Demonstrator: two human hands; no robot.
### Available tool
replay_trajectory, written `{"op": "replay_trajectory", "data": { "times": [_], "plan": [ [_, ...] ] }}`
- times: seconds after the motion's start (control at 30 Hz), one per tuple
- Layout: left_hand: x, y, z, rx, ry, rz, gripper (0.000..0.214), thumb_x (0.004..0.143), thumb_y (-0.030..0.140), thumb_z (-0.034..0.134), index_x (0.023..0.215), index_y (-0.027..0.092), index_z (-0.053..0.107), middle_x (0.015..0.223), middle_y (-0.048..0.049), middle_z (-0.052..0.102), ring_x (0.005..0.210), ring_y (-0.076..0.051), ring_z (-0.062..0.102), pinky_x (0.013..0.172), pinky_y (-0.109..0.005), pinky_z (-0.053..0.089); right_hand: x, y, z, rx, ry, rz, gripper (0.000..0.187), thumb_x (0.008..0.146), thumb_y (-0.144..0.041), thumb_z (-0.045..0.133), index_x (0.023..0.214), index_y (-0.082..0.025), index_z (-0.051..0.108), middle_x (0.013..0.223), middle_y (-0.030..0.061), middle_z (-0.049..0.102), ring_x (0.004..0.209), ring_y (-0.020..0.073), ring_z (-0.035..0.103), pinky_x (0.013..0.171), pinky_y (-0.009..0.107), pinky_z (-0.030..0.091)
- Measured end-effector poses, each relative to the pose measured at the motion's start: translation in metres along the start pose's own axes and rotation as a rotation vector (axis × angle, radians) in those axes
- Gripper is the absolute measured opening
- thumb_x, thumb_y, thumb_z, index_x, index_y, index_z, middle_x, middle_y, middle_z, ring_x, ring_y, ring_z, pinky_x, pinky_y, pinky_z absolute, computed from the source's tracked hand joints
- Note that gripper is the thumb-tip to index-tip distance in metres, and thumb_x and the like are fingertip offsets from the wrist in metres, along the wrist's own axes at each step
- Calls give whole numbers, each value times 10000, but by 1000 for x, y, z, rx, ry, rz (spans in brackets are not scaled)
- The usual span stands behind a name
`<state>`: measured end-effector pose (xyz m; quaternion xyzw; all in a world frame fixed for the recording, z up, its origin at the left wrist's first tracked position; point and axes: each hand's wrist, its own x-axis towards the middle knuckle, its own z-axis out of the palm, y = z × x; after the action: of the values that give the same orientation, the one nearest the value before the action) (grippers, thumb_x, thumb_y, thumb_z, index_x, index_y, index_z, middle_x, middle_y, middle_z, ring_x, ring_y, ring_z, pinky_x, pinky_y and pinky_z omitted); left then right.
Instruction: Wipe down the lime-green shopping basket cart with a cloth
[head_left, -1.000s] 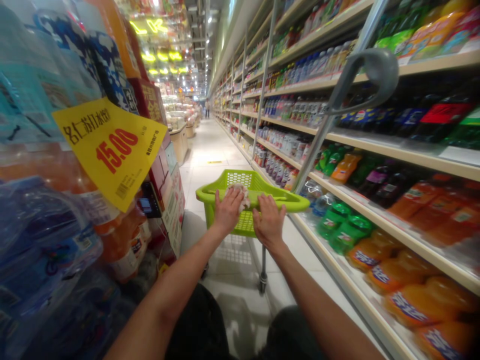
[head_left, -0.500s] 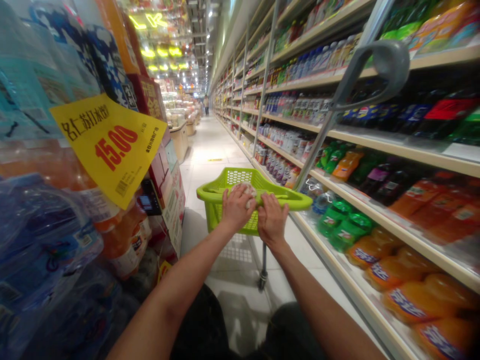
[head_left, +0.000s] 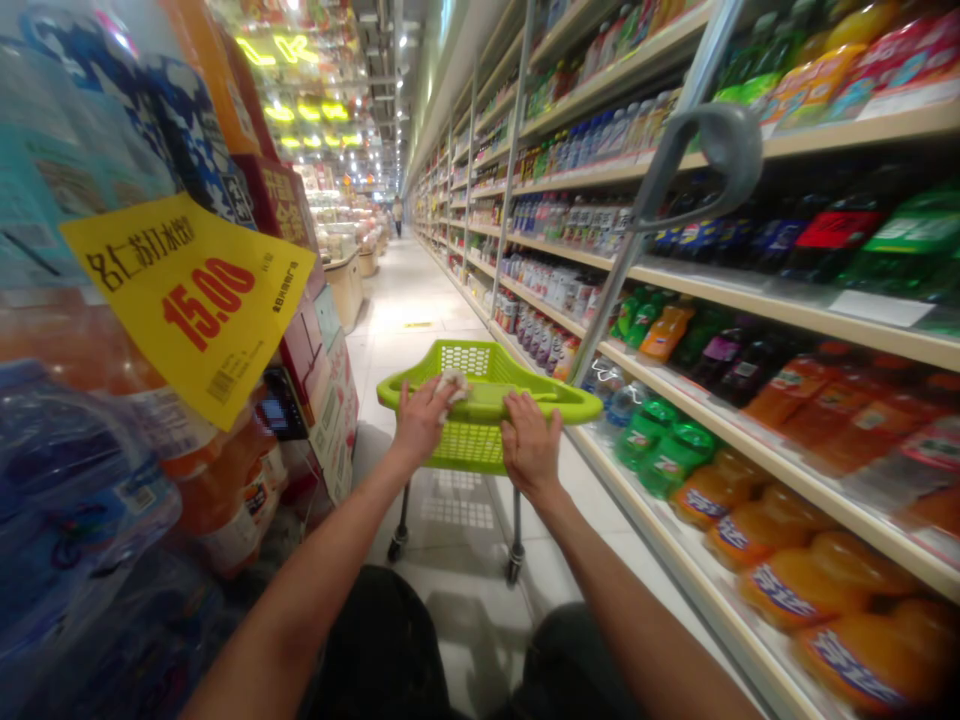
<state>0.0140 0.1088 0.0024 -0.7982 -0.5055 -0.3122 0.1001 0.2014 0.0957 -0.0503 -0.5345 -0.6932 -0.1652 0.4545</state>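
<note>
A lime-green shopping cart [head_left: 465,447] stands upright on the floor in front of me, its handle side toward me. My left hand [head_left: 420,425] is at the left part of the cart's handle [head_left: 486,402], closed on a crumpled whitish cloth or tissue [head_left: 453,385] pressed against the green plastic. On the right part of the handle, my right hand [head_left: 532,445] has its fingers curled over the top edge. Its thumb side faces the left hand, with a stretch of bare handle between them. The inside of the basket is mostly hidden.
Shelves of bottled drinks [head_left: 795,395] line the right side, with a grey curved bracket [head_left: 709,165] jutting out. Stacked bottle packs [head_left: 67,480] and a yellow price sign [head_left: 195,300] crowd the left. Between them a tiled aisle [head_left: 420,290] runs ahead; a distant person [head_left: 398,215] stands there.
My left hand has slid left along the handle with the crumpled cloth, away from my right hand, which still grips the handle. The view has shifted slightly to the right.
</note>
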Motion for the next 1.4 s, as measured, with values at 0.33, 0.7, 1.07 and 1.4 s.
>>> {"op": "replay_trajectory", "data": {
  "times": [0.33, 0.7, 1.07, 1.4],
  "plan": [
    [-6, 9, 20, -20, 60, -18, 557, 743, 32, 380, 1283, 163, 425, 1337, -105, 482, 1268, -199, 397, 1097, -523, 126, -3, -2, 3, -12, 67, -4, 370, 872, -255, 342, 1189, -171, 512, 1229, 117, 568, 1218, 226, 440, 1036, 519, 166],
    [-21, -40, 3, 44, 131, -51, 590, 715, 8, 386, 1267, 204, 455, 1319, -106, 499, 1248, -203, 427, 1087, -558, 4, -4, 2, -2, -36, 35, -37, 368, 873, -255, 352, 1202, -179, 501, 1250, 116, 554, 1225, 220, 436, 1038, 502, 169],
    [-15, -24, 11, 19, 91, 81, 477, 757, 65, 407, 1197, 208, 521, 1294, -101, 524, 1214, -213, 468, 1085, -568, -2, -4, 8, -6, -80, -11, -68, 371, 864, -233, 366, 1209, -186, 492, 1273, 113, 535, 1232, 222, 426, 1037, 521, 166],
    [-13, -6, 8, 11, 45, 102, 471, 774, 65, 393, 1210, 202, 506, 1283, -96, 539, 1213, -214, 467, 1081, -583, 49, -5, 2, -1, -70, 41, -56, 376, 850, -240, 373, 1200, -178, 494, 1256, 125, 546, 1228, 230, 428, 1041, 531, 150]
  ]
}}
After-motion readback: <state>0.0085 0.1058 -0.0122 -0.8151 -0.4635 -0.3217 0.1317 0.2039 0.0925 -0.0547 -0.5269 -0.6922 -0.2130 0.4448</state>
